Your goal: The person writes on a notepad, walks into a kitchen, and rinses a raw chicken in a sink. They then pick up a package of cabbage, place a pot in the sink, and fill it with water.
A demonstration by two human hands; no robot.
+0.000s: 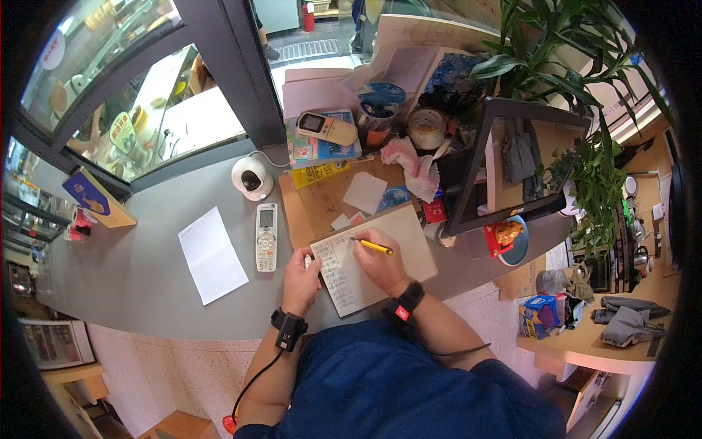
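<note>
An open paper notebook [352, 285] lies slightly turned on the grey worktop [161, 212], close to its near edge and right in front of the person. Its left part carries rows of dark handwriting; the right part looks plain and tan. The writing is too small to read.

The right hand [380, 262] rests on the notebook, its forearm reaching in from the lower right, with fingers bent and knuckles raised. Its grip is narrow, closed on a yellow pen [376, 246] with dark bands; the pen slants, its tip toward the written rows. The left hand [298, 278] rests at the notebook's left edge, forearm rising from the lower left, fingers curled. A small white item [308, 261] shows by its fingers, but I cannot tell whether that grip closes on it. Both wrists wear black bands.

Just left of the left hand lies a white cordless handset [266, 238], and beyond it a white paper sheet [213, 256]. A white dome camera [251, 178] stands behind the handset. Past the notebook's far side lies crumpled pink paper [412, 167], with a black-framed screen [469, 164] to its right.
</note>
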